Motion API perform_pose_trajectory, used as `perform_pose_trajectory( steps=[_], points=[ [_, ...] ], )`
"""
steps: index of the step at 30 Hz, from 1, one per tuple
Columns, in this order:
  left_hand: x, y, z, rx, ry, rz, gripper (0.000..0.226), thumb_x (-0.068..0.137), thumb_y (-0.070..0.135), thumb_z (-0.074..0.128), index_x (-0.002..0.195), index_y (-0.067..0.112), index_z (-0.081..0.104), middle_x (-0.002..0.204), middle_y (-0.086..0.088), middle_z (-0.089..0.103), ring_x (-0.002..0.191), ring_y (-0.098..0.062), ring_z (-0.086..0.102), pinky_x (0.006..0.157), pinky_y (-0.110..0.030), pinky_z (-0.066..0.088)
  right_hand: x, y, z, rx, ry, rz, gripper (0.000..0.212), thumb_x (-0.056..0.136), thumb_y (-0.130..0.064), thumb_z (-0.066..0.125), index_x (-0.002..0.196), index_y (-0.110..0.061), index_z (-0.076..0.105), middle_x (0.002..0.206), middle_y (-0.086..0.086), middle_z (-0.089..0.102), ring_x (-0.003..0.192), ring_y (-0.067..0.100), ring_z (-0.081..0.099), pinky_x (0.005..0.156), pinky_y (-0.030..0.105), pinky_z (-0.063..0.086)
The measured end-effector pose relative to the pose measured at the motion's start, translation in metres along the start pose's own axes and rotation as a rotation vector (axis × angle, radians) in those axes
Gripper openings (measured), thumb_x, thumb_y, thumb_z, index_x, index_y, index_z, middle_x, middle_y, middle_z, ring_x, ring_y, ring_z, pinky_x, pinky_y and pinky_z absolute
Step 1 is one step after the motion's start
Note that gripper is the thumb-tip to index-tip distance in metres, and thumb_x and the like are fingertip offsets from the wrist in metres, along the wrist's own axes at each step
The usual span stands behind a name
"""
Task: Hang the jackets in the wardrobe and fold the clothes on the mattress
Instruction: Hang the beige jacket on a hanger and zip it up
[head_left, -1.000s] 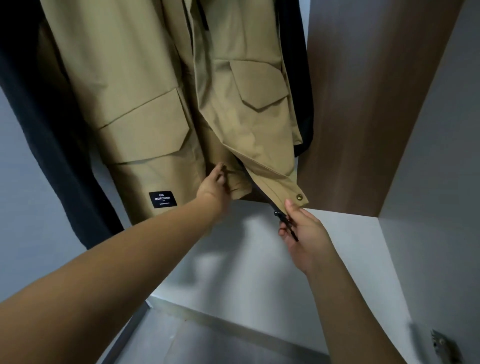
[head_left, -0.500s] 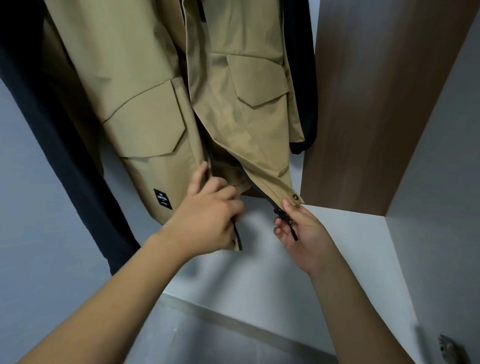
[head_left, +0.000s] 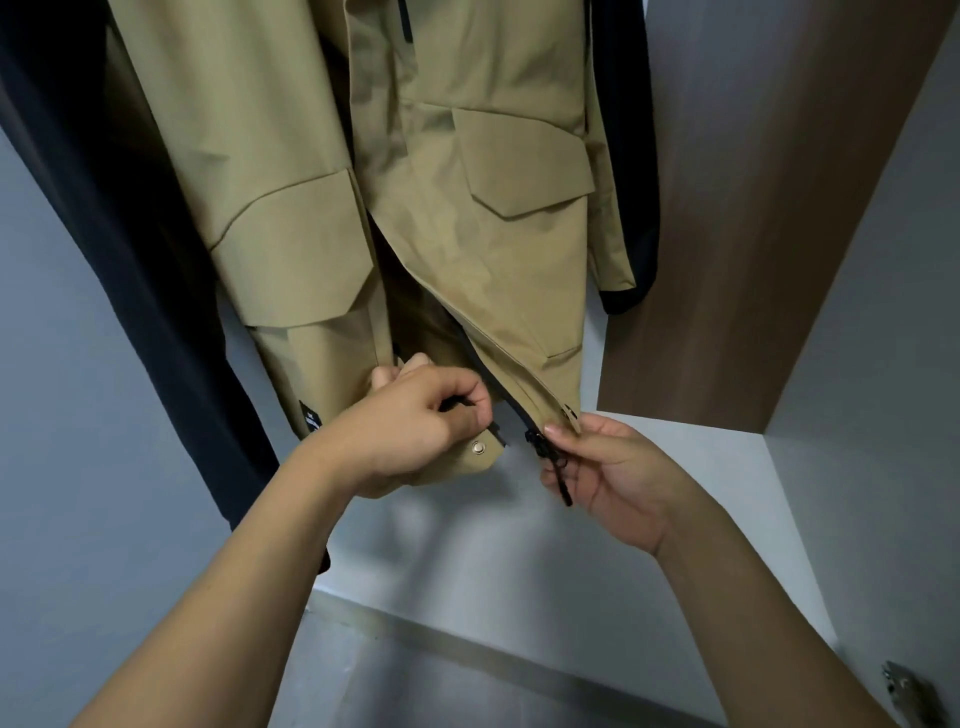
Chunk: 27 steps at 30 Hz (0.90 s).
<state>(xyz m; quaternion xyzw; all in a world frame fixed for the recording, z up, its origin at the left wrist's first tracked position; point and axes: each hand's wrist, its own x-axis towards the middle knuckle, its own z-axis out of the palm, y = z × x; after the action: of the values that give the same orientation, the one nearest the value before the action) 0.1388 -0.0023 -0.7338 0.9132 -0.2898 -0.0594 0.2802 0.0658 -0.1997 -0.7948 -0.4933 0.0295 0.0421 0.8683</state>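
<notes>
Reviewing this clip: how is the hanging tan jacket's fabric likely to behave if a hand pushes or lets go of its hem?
The tan flap-pocket jacket looks floppy: its hem bends where the left hand grips it. It holds crisp pocket edges, so probably a fairly stiff weave. Released, both front panels would likely swing back and hang straight; the right hand pinches the black zipper pull.

A jacket (head_left: 467, 234) hangs inside the wardrobe (head_left: 753, 208), its two lower front corners pinched between fingers: the left hand (head_left: 415, 426) holds the left corner, a snap button (head_left: 479, 447) just below its fingertips; the right hand (head_left: 608, 467) holds the right corner, the zipper pull (head_left: 558, 475) hanging across its fingers. Another garment (head_left: 104, 234) hangs left.
</notes>
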Motion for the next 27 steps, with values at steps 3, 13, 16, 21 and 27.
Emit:
perform_pose_trajectory(
  steps=[3,13,16,21,27],
  points=[
    [0.002,0.002,-0.008,-0.012,0.019,0.053,0.024,0.095,0.042,0.059,0.074,0.052,0.059,0.100,-0.004,0.060,0.111,-0.025,0.044,0.101,-0.034,0.028,0.001,0.003,0.011,0.003,0.020,-0.038,0.012,0.073,-0.007,0.070,0.078,-0.013,0.078,0.074,0.006,0.067,0.058,0.012,0.059,0.060,0.024,0.054],
    [0.006,0.003,-0.009,0.023,0.115,0.072,0.019,0.094,0.041,0.058,0.075,0.042,0.059,0.101,-0.003,0.063,0.115,-0.024,0.042,0.093,-0.029,0.020,0.001,0.005,0.027,0.023,0.052,-0.126,0.014,0.071,-0.009,0.067,0.078,-0.015,0.079,0.078,0.002,0.070,0.064,0.010,0.060,0.065,0.024,0.051],
    [0.004,0.004,-0.010,0.020,0.133,0.058,0.020,0.094,0.041,0.057,0.074,0.043,0.059,0.101,-0.004,0.061,0.115,-0.025,0.040,0.089,-0.027,0.018,0.000,0.003,0.026,0.017,0.046,-0.113,0.014,0.072,-0.010,0.068,0.078,-0.016,0.079,0.078,0.001,0.070,0.064,0.010,0.062,0.067,0.024,0.053],
    [0.003,0.009,-0.011,0.024,0.105,0.060,0.021,0.094,0.043,0.057,0.073,0.045,0.058,0.100,-0.004,0.062,0.113,-0.028,0.043,0.096,-0.030,0.022,0.002,0.003,0.024,-0.003,0.044,-0.100,0.014,0.072,-0.011,0.069,0.080,-0.015,0.080,0.081,0.002,0.071,0.064,0.010,0.061,0.068,0.025,0.052],
    [0.001,0.012,-0.009,0.042,0.092,0.068,0.019,0.092,0.042,0.056,0.073,0.042,0.058,0.098,-0.003,0.061,0.113,-0.024,0.041,0.095,-0.029,0.020,0.003,0.003,0.024,-0.001,0.038,-0.089,0.013,0.072,-0.011,0.068,0.078,-0.015,0.079,0.079,0.002,0.069,0.064,0.011,0.059,0.070,0.027,0.049]
  ],
)
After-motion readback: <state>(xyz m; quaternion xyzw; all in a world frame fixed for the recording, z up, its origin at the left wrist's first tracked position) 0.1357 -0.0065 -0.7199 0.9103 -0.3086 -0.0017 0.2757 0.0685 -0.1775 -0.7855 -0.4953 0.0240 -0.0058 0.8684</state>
